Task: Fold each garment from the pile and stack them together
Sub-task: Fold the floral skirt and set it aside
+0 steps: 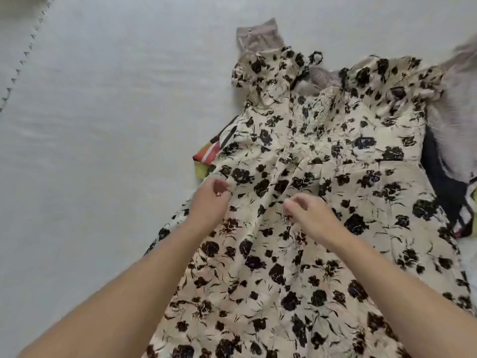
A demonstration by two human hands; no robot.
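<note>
Head-camera view of a pale grey surface (103,125), bare across its left half. Just right of centre, a striped orange, white and yellow-green garment (209,155) protrudes from under the left edge of a cream dress with a dark floral print (322,156), which lies spread flat, bodice away from the viewer and skirt toward the lower edge. The left hand (210,200) rests at the dress's left side seam near the waist, fingers curled together and pinching a fold of the fabric. The right hand (307,211) lies on the upper skirt near the middle, fingers curled and pressed together on the cloth; whether it grips a fold cannot be told. Beyond the dress's left shoulder ruffle, a taupe garment with a waistband (258,34) shows. At the far right, a grey-lilac garment (454,120) and a dark garment (444,182) lie partly under the dress's right edge.
</note>
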